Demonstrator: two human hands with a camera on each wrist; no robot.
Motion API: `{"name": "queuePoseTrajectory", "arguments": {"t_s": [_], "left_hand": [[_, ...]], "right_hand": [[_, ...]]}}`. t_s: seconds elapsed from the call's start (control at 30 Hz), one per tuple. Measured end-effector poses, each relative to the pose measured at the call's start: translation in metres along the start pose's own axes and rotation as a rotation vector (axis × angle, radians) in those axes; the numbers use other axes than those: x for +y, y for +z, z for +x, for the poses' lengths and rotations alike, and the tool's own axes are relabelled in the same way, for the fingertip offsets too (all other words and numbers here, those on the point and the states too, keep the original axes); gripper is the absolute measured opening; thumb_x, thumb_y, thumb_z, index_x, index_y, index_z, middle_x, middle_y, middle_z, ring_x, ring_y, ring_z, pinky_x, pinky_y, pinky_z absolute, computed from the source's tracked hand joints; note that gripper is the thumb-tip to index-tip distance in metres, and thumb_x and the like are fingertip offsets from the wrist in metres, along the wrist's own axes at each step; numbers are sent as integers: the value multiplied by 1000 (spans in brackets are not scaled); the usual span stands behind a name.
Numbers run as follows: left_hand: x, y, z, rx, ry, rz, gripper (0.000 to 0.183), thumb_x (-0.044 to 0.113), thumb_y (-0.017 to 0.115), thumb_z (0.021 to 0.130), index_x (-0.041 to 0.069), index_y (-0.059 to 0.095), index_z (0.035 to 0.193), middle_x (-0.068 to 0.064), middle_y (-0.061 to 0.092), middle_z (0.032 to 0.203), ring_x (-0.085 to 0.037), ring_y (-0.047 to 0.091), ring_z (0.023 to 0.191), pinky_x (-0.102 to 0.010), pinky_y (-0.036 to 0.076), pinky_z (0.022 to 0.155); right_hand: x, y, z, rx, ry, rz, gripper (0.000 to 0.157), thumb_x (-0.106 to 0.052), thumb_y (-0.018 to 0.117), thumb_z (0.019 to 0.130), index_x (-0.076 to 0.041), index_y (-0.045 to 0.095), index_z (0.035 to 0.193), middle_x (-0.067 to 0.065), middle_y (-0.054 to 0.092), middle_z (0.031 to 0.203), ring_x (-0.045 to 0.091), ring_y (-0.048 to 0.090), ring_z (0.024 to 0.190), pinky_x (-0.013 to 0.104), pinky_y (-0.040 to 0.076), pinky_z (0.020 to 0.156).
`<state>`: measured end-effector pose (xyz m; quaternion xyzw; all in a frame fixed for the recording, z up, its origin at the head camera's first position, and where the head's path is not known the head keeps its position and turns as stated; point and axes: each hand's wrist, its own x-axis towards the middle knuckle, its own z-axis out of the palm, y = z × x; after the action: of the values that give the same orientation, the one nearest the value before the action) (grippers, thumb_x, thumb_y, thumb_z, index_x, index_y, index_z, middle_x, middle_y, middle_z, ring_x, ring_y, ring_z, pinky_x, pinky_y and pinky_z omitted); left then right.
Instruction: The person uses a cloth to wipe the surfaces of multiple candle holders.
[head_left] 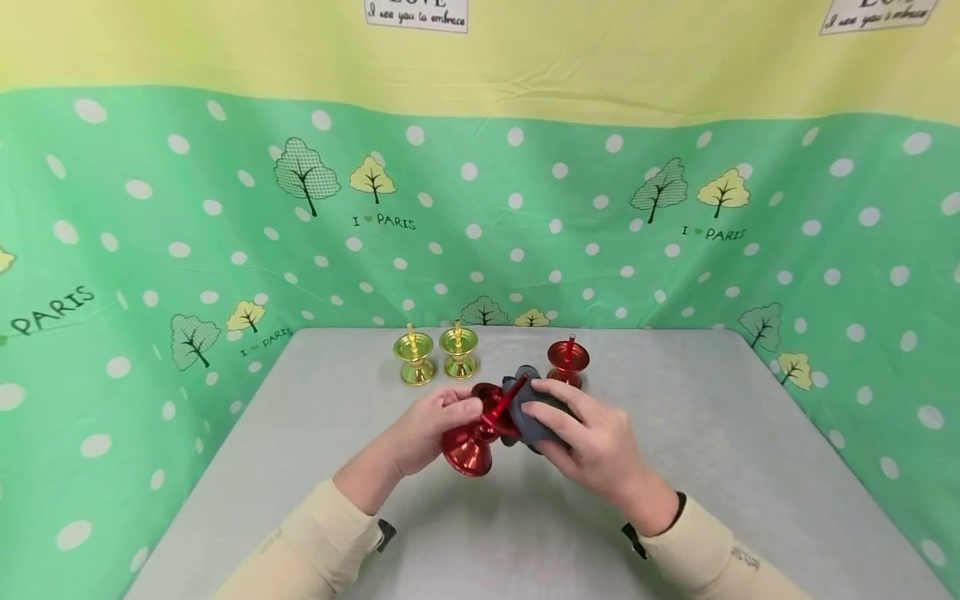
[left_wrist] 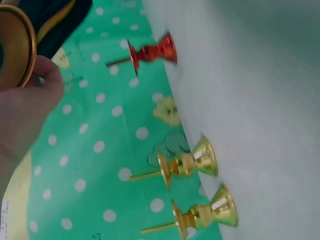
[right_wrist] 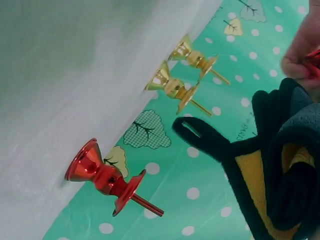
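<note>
A shiny red candle holder (head_left: 468, 454), with a flared foot and a central stem, is held tilted over the table by my left hand (head_left: 431, 425). Thumb and fingers pinch it near its cup. My right hand (head_left: 600, 437) grips a bunched dark grey-blue cloth (head_left: 531, 423) against the cup's right side, beside the stem. In the right wrist view the cloth (right_wrist: 252, 175) shows a yellow underside, dark edging and a hanging loop. The left wrist view catches the held holder's round foot (left_wrist: 15, 47) at its left edge.
Behind the cloth, a second red candle holder (head_left: 567, 357) stands upright on the grey table (head_left: 322, 450). Two gold candle holders (head_left: 414, 354) (head_left: 459, 350) stand side by side near the back edge. A green dotted curtain (head_left: 517, 225) hangs behind and along the sides.
</note>
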<state>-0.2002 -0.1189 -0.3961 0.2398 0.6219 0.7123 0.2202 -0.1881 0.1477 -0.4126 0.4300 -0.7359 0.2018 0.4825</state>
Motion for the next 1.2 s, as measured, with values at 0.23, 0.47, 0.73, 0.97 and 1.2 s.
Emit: {"name": "queuePoseTrajectory", "arguments": {"t_s": [0.23, 0.47, 0.73, 0.97, 1.2], "left_hand": [[-16, 11, 9, 347, -15, 179, 58, 42, 73, 103, 4, 63, 144, -7, 79, 125, -12, 71, 115, -34, 54, 108], [-21, 13, 13, 368, 66, 167, 46, 32, 75, 102, 3, 67, 138, -13, 76, 121, -13, 73, 102, -25, 62, 87], [-21, 6, 7, 208, 165, 76, 53, 27, 72, 104, -8, 58, 142, 3, 76, 115, -9, 72, 103, -24, 62, 90], [-22, 4, 8, 137, 200, 1, 50, 22, 57, 110, -18, 52, 140, 11, 79, 110, -4, 74, 101, -23, 61, 94], [-18, 9, 12, 200, 178, 84, 49, 26, 59, 111, -6, 55, 147, 0, 74, 125, -7, 72, 107, -25, 61, 95]], "right_hand": [[-8, 12, 4, 15, 56, -252, 22, -27, 63, 106, -13, 79, 109, 5, 78, 108, 24, 77, 81, 41, 66, 65], [-18, 17, 14, -117, 109, -189, 35, -29, 81, 94, -19, 77, 127, 7, 75, 123, 24, 78, 98, 41, 67, 72], [-5, 9, 15, -97, 57, 5, 29, -40, 68, 106, -23, 77, 126, 5, 75, 122, 22, 76, 92, 40, 67, 70], [5, -2, 14, -158, 70, -14, 45, -26, 88, 86, -15, 75, 127, 4, 79, 122, 22, 78, 103, 42, 67, 83], [-15, 6, 14, -114, 199, 5, 42, -35, 89, 89, -20, 77, 126, 21, 69, 139, 36, 78, 110, 49, 67, 82]]}}
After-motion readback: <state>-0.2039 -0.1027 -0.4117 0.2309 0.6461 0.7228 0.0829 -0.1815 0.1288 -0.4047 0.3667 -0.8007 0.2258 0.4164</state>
